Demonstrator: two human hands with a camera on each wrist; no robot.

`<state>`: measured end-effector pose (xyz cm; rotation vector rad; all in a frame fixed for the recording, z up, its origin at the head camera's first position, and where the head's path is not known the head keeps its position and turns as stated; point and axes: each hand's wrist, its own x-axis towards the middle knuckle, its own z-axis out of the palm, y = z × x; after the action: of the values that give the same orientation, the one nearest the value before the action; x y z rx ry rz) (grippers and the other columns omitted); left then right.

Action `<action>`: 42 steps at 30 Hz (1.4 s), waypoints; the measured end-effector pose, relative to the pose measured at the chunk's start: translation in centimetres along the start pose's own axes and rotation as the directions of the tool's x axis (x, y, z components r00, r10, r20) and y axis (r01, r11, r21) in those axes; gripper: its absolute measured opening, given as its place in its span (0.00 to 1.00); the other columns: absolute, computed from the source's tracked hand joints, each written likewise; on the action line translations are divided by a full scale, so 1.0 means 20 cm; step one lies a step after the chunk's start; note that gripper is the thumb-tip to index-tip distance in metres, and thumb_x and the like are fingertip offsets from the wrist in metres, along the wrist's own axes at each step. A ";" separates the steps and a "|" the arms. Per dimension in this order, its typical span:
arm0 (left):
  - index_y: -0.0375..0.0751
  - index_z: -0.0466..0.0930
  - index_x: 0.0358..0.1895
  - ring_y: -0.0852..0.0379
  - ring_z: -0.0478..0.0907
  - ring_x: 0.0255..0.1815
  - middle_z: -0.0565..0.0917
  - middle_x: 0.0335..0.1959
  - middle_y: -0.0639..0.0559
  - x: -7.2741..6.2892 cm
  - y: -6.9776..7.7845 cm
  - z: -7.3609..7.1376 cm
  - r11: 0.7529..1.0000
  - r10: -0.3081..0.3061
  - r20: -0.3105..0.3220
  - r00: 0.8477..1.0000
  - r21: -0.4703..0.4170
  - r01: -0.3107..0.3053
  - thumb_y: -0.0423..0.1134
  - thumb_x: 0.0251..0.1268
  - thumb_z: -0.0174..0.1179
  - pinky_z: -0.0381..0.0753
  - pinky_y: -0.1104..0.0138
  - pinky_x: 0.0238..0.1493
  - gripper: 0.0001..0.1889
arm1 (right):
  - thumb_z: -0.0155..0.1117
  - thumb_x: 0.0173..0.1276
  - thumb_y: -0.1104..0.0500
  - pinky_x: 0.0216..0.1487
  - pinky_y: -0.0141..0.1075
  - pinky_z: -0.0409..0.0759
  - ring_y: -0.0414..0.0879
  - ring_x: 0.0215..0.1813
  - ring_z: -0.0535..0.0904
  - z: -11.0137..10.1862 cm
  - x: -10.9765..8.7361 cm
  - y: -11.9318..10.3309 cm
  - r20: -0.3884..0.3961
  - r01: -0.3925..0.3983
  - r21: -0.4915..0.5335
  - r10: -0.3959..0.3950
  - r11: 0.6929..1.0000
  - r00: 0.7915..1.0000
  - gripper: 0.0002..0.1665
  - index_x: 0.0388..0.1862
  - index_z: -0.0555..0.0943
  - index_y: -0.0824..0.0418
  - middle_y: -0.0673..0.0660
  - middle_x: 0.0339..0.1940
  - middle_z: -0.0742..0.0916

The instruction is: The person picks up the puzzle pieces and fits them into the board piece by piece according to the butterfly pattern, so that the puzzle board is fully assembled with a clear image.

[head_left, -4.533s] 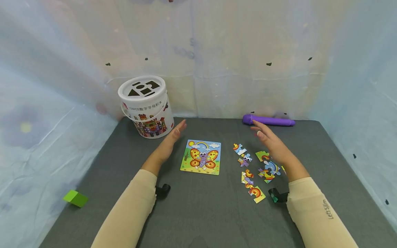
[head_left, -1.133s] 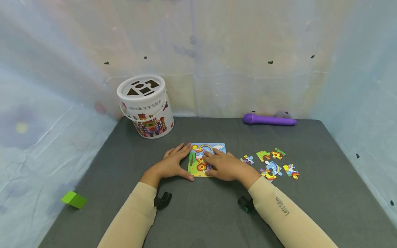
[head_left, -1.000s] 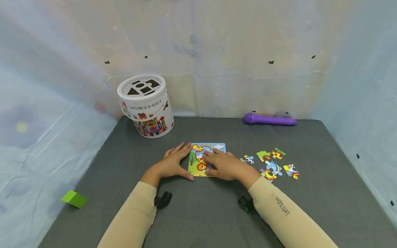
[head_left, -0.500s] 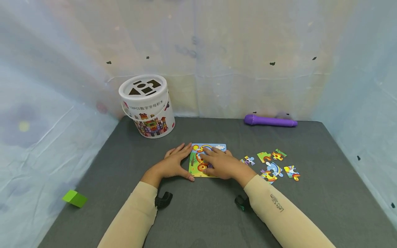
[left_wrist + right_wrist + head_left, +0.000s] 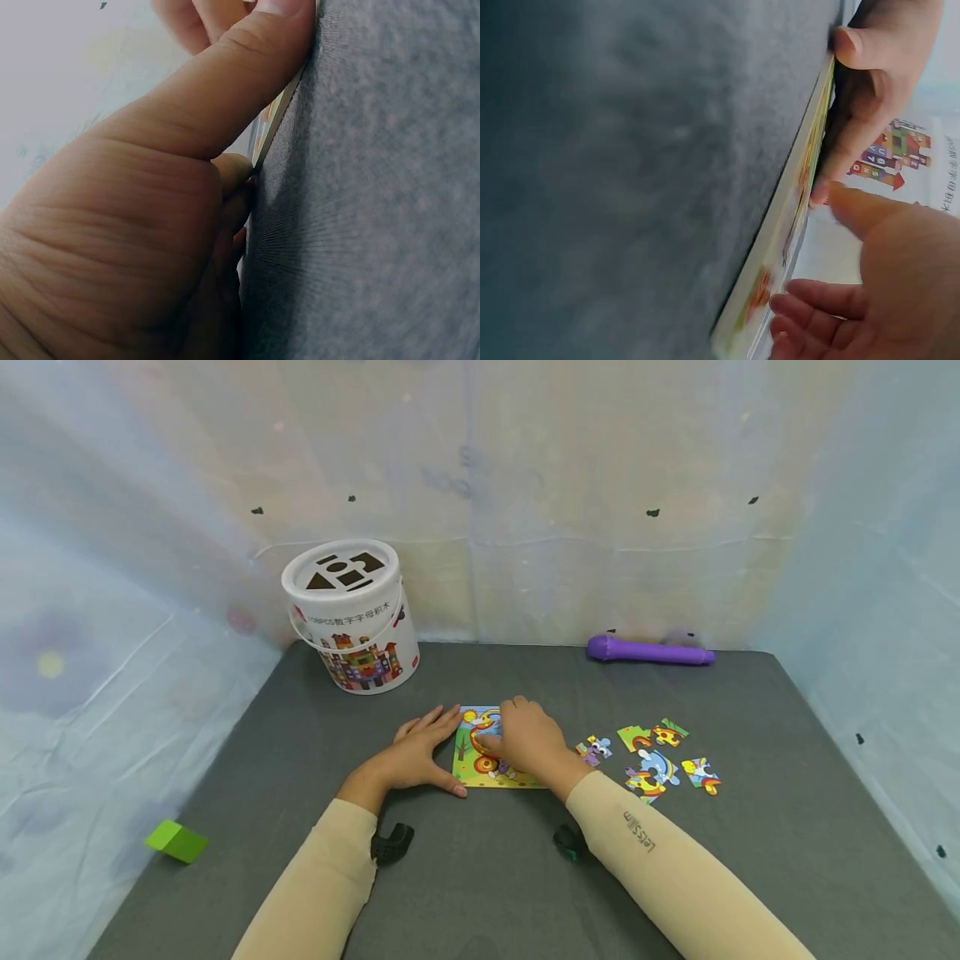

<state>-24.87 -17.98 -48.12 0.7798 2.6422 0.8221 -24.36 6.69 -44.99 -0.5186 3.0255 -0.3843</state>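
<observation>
- Left hand [image 5: 422, 757]: released; my fingers are spread and extended at the left edge of the puzzle board [image 5: 487, 778], thumb near its near-left corner.
- Right hand [image 5: 534, 739]: over the board's right part, fingers loosely bent, thumb apart; nothing seen grasped.
- Puzzle board: flat on the grey table [image 5: 465, 877], between my hands.
- Loose pieces [image 5: 660, 767]: right of the board.
- White bucket [image 5: 363, 652]: upright, far left.

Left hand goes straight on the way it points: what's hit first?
Likely the puzzle: its left edge is right at the left hand. The exact gap or contact is hard to judge.
</observation>
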 end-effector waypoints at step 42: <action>0.51 0.48 0.91 0.50 0.34 0.90 0.45 0.91 0.58 0.00 0.02 -0.02 0.999 -0.043 0.021 0.999 0.008 0.043 0.68 0.50 0.83 0.33 0.43 0.82 0.70 | 0.65 0.81 0.34 0.82 0.62 0.51 0.60 0.88 0.53 -0.10 -0.23 0.23 0.258 0.279 0.041 -0.280 0.959 0.925 0.55 0.91 0.57 0.62 0.63 0.90 0.59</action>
<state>-24.81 -17.83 -47.59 0.7267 2.6352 0.7884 -21.65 12.93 -44.29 -0.9267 2.6999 -0.3034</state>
